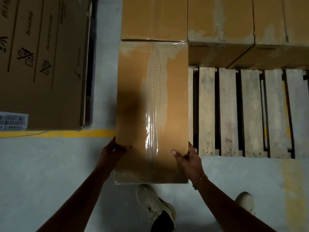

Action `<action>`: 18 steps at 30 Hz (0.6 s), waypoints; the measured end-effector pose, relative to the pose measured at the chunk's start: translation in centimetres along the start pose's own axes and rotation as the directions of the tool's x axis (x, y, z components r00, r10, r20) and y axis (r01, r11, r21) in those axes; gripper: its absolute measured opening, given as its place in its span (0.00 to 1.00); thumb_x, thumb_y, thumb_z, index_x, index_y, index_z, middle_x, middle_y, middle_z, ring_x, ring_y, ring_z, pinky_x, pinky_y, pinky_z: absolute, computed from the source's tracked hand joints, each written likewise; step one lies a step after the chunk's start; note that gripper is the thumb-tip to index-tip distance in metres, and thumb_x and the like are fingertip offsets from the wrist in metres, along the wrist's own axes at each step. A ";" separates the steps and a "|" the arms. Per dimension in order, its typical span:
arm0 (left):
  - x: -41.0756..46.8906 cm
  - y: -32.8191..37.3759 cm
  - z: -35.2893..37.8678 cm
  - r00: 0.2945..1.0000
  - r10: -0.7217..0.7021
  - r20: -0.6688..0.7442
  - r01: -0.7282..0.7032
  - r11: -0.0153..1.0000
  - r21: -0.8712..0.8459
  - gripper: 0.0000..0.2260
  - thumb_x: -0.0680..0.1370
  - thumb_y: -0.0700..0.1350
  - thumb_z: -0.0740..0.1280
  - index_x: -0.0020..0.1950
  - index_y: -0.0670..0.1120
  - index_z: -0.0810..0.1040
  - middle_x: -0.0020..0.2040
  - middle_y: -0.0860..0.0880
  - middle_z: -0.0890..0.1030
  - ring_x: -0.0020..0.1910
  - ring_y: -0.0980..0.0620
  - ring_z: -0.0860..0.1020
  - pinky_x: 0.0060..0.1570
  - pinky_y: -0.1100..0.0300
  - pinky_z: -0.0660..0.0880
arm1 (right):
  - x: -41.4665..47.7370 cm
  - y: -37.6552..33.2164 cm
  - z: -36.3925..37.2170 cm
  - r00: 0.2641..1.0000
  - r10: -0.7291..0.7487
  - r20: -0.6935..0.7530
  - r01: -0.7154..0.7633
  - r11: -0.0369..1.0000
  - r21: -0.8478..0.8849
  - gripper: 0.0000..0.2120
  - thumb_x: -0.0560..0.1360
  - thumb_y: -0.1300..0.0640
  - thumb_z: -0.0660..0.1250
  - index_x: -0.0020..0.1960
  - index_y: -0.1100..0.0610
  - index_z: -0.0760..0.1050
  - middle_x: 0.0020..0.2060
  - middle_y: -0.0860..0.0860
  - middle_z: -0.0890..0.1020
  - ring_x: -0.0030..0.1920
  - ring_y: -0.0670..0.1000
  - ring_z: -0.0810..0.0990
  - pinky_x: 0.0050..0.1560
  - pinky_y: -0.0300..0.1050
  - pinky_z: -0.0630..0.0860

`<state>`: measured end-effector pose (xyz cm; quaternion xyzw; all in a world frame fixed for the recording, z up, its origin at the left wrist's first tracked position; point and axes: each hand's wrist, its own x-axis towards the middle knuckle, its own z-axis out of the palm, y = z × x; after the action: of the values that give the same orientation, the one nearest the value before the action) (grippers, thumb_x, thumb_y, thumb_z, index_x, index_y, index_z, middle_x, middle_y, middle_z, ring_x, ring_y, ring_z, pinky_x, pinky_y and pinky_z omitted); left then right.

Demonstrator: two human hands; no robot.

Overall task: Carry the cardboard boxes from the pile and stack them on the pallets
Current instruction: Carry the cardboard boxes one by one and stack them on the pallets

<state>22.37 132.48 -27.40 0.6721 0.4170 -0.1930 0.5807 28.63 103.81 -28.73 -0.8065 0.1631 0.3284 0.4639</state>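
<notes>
I hold a long taped cardboard box lengthwise in front of me, its far end butting against another box. My left hand grips its near left edge, thumb on top. My right hand grips the near right edge, thumb on top, fingers curled over the side. A wooden pallet lies to the right with bare slats showing. Boxes stand in a row along the pallet's far part.
A large printed cardboard box stands at the left, close to a yellow floor line. Grey concrete floor lies between it and the held box. My two shoes are below the box's near end.
</notes>
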 end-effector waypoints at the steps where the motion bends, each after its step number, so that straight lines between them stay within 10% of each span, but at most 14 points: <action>1: 0.1 0.0 0.0 1.000 0.001 0.002 -0.001 1.000 0.000 0.27 0.78 0.51 0.72 0.77 0.57 0.69 0.64 0.49 0.78 0.57 0.49 0.77 0.46 0.57 0.76 | 0.1 0.0 0.0 1.000 -0.001 -0.002 0.001 1.000 0.000 0.34 0.76 0.51 0.74 0.77 0.53 0.64 0.60 0.45 0.75 0.60 0.48 0.74 0.60 0.43 0.74; 18: 1.1 1.2 -0.4 1.000 -0.017 0.016 0.017 0.999 0.032 0.25 0.78 0.50 0.72 0.73 0.58 0.70 0.57 0.55 0.78 0.54 0.51 0.77 0.45 0.58 0.75 | 0.9 -0.2 0.2 0.999 -0.032 -0.003 0.032 0.999 -0.003 0.34 0.75 0.47 0.74 0.77 0.51 0.65 0.61 0.44 0.77 0.60 0.47 0.75 0.60 0.42 0.74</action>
<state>23.86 133.22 -27.32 0.6761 0.4147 -0.2102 0.5716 29.31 104.11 -29.26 -0.8102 0.1504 0.3199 0.4675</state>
